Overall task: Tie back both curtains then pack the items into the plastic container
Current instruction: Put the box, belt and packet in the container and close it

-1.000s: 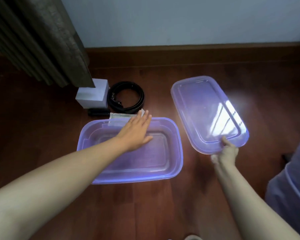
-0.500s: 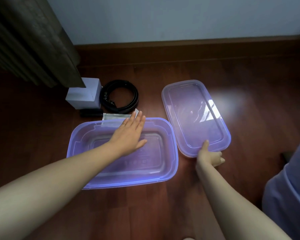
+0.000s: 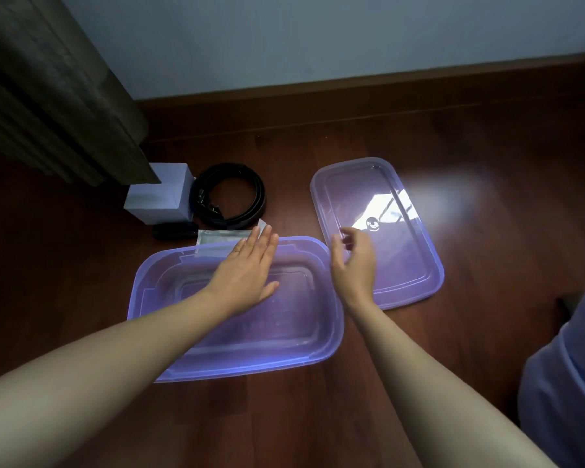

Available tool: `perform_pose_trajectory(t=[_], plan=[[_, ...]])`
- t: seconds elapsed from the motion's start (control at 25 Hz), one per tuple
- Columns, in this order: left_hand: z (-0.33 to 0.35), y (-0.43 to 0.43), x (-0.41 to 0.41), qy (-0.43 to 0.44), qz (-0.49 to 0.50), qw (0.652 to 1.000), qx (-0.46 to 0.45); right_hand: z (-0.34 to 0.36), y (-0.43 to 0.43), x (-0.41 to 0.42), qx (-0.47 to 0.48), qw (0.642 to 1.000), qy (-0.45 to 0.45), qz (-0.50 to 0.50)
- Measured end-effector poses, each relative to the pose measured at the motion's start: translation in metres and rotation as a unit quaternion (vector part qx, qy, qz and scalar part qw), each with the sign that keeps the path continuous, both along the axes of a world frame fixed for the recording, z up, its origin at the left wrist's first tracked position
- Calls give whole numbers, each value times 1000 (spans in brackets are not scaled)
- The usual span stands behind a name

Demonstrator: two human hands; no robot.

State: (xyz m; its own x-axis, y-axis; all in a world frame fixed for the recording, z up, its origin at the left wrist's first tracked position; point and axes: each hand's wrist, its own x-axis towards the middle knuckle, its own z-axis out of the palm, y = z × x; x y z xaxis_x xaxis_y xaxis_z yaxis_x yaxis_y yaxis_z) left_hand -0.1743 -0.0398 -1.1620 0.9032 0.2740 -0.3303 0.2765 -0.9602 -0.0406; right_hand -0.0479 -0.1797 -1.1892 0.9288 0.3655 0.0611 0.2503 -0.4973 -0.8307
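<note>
A translucent purple plastic container (image 3: pixel 294 342) sits open on the wooden floor. Its purple lid (image 3: pixel 416 265) lies flat to the right of it. My left hand (image 3: pixel 247 271) is stretched flat over the container, fingers straight, reaching toward its far rim. My right hand (image 3: pixel 353 261) hovers over the gap between container and lid, fingers loosely curled and holding nothing. Behind the container lie a white box (image 3: pixel 159 197), a coiled black belt (image 3: pixel 228 202), a silvery flat packet (image 3: pixel 222 236) and a small black object (image 3: pixel 173 230).
A dark curtain (image 3: pixel 58 89) hangs at the upper left, its hem above the white box. A wooden skirting board and pale wall run along the back. Light blue cloth (image 3: pixel 568 366) fills the lower right corner.
My right hand has let go of the lid, which now lies flat on the floor, and has moved left toward the container. My left hand stays over the container.
</note>
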Motion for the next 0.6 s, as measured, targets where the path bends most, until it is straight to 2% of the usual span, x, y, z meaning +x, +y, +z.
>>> perform_pose_trajectory(t=[0.08, 0.12, 0.24, 0.4, 0.52, 0.6], plan=[[4, 4, -1, 21, -13, 1000, 5, -1, 14, -7, -102, 982, 4, 160], [7, 5, -1, 30, -20, 999, 0, -3, 18, -8, -167, 966, 4, 199], [11, 7, -1, 45, -25, 999, -10, 0, 18, -8, -281, 937, 4, 206], [6, 2, -1, 21, -24, 999, 16, 4, 20, -8, -299, 932, -18, 203], [3, 13, -3, -14, -23, 998, -48, 2, 19, -7, -305, 930, -21, 204], [7, 31, -4, -125, 56, 984, -110, 2, 20, -6, -314, 926, -28, 207]])
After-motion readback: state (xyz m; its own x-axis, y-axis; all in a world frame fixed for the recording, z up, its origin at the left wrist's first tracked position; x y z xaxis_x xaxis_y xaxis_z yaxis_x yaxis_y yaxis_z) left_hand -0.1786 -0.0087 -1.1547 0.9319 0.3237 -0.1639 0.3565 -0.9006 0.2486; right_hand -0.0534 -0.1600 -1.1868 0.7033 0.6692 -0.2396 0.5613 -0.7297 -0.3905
